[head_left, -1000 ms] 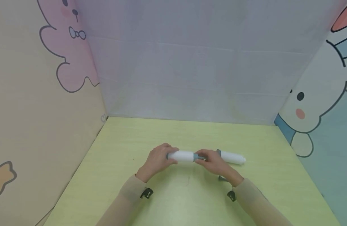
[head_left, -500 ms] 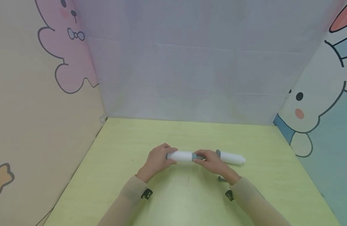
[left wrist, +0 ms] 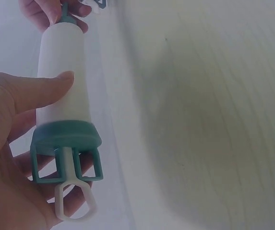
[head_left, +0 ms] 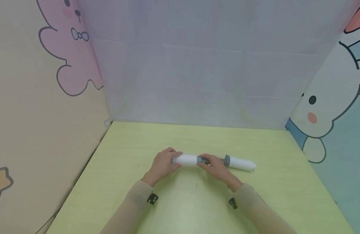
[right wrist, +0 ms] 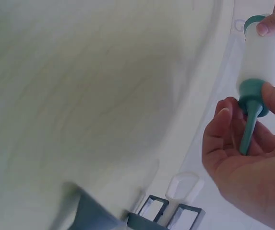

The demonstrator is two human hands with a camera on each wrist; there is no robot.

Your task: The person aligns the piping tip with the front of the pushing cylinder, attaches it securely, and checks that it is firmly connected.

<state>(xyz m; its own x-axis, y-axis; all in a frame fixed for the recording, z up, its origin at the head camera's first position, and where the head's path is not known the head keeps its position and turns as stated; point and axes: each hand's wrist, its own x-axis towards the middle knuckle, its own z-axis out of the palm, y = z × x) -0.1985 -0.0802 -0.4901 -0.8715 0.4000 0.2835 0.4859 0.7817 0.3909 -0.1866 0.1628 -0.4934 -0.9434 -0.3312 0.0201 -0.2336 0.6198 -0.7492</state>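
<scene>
A white syringe-like tube [head_left: 187,160] with a teal collar is held level just above the green table [head_left: 124,156]. My left hand [head_left: 162,165] grips its left end, with the thumb [left wrist: 41,91] lying on the barrel [left wrist: 60,76]. A white ring plunger [left wrist: 75,203] sticks out behind the collar. My right hand [head_left: 215,168] pinches the thin teal nozzle [right wrist: 246,129] at the tube's other end. A second white tube [head_left: 241,163] lies on the table just right of the right hand.
Cartoon-printed panels wall the table on the left [head_left: 45,113], back [head_left: 197,81] and right [head_left: 335,113]. The second tube's teal frame and white ring [right wrist: 175,206] show low in the right wrist view. Both wrists wear dark clips [head_left: 152,198].
The held tube and both hands have shifted slightly left and away. More of the teal nozzle now shows between my right fingers and the lying tube. A small dark piece by my right wrist is hidden.
</scene>
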